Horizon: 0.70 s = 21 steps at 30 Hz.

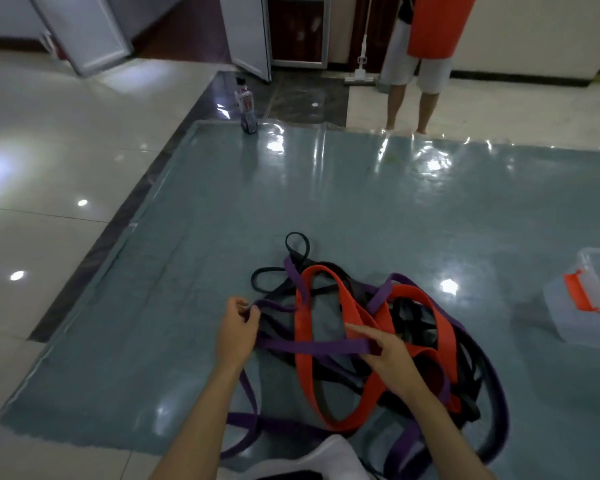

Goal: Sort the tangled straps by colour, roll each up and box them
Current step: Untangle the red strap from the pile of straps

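Landmark: a tangled heap of flat woven straps (371,341) in purple, orange-red and black, lying on a glossy grey-green plastic floor mat (222,209).
Purple strap (312,347): one flat purple band runs taut across the near-left part of the heap, stretched between the two hands; it crosses over an orange-red loop.
Left hand (238,329): at the left edge of the heap, fingers curled closed and pinching one end of the purple strap between thumb and fingertips.
Right hand (390,353): over the middle of the heap, fingers partly extended, with the thumb and forefinger closed on the other end of the same purple strap.
Orange-red straps (336,327): wide loops lying over the centre of the heap, above black webbing.
Black straps (297,247): thin loops sticking out at the far side of the heap; more black webbing is bunched on its right side.
Box (584,301): a clear plastic storage box with an orange-red latch, on the mat well to the right of the heap, apart from it.
Bottle (246,105): a plastic drink bottle with a dark cap, upright at the mat's far left corner, far beyond the heap.
Bystander (421,46): a person in an orange top and pale shorts standing beyond the mat's far edge.
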{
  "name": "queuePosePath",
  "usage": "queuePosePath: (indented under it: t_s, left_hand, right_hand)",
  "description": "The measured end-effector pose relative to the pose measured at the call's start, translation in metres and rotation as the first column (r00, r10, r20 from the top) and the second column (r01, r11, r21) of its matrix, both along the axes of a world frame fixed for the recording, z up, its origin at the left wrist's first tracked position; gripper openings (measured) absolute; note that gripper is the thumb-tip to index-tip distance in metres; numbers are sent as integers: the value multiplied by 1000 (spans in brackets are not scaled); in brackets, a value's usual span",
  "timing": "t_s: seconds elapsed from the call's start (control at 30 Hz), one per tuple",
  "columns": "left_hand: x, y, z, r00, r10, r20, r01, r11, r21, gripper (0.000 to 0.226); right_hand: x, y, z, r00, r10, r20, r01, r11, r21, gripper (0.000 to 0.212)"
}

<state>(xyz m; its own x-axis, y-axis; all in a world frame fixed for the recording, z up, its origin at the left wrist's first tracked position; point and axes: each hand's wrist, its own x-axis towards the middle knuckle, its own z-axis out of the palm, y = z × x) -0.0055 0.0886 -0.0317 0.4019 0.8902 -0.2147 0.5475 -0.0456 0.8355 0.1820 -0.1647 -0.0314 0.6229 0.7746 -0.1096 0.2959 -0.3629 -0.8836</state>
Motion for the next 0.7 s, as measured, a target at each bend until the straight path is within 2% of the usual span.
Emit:
queuePosePath:
  t_s: [0.07, 0.17, 0.23, 0.3, 0.37, 0.43, 0.47, 0.53, 0.6, 0.63, 0.7]
  left_hand:
    - [-14, 7, 1, 992, 124, 3, -124, 992, 13, 7]
    - [-27, 19, -1, 968, 222, -113, -223, 975, 5, 4]
    - [-34, 21, -1, 946, 213, -244, -203, 977, 65, 19]
    - [-35, 16, 2, 936, 189, -299, -118, 964, 240, 35]
    - [-26, 6, 9, 979, 56, -195, 18, 934, 357, 36]
    - [-10, -2, 17, 969, -227, -100, 248, 904, 349, 36]
    - [-1, -6, 19, 920, -383, -79, 389, 873, 295, 42]
    - [18, -16, 22, 766, -635, -101, 642, 749, 161, 61]
    - [35, -28, 20, 626, -764, -158, 778, 625, 63, 68]
    - [42, -32, 18, 588, -783, -203, 804, 593, 38, 61]
    - [49, -36, 15, 575, -773, -269, 804, 594, 11, 37]
  right_hand:
    - [-1, 1, 0, 999, 26, 21, -25, 999, -36, 69]
    - [0, 2, 2, 999, 13, 33, -11, 999, -52, 55]
    - [1, 1, 2, 1000, 16, 20, -15, 998, -69, 56]
    - [2, -2, 1, 1000, 23, -2, -23, 995, -92, 64]
    - [1, -4, 1, 1000, 30, -6, -30, 995, -97, 67]
    - [-1, -5, 4, 999, 34, 18, -32, 996, -88, 65]
    - [-2, -4, 6, 999, 34, 26, -32, 996, -84, 64]
    - [-2, -1, 12, 999, 39, 29, -37, 997, -70, 62]
    - [-1, -1, 15, 998, 39, 46, -37, 997, -61, 63]
    - [1, -1, 16, 998, 35, 53, -32, 998, -55, 63]
    - [5, -6, 16, 999, 14, 36, -12, 999, -43, 65]
